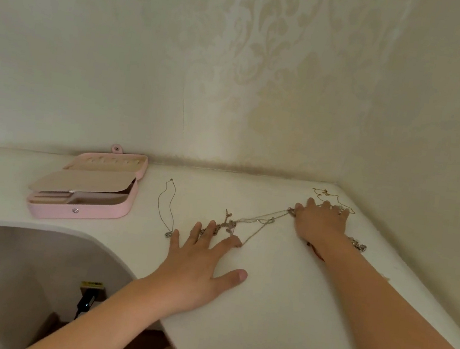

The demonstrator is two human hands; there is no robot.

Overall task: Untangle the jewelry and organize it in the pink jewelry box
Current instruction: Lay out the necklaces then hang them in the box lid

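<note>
Tangle of chains (257, 222) lies stretched across the white table (279, 298), its long axis running from near left to far right, between the two hands. Left grip (199, 264): palm down, fingers straight and spread wide, holding nothing. Its fingertips (211, 226) press on the knotted cluster (225, 225) at the near-left end. Right grip (320, 224): palm down over the far-right end, where the strands come together just beside the thumb — cannot tell whether thumb and forefinger pinch the chain or the fingers merely pin it flat. Strands between look drawn fairly straight, crossing about midway. One silver necklace (167, 207) lies apart to the left in a long loop, pendant toward the near edge; judged already freed. A gold chain (334, 198) lies just beyond the right grip, and a chunky bracelet (358, 244) just beside the right wrist. Pink jewelry box (89, 188) stands open at the far left of the table, well apart from the tangle; no jewelry can be made out in it. Judgement: untangling stage, sorting not yet begun. The knot sits under the left fingertips, so the left grip is the nearer one to pick it apart while the right steadies the far end. The box lies on the left side too — any freed piece goes that way.
</note>
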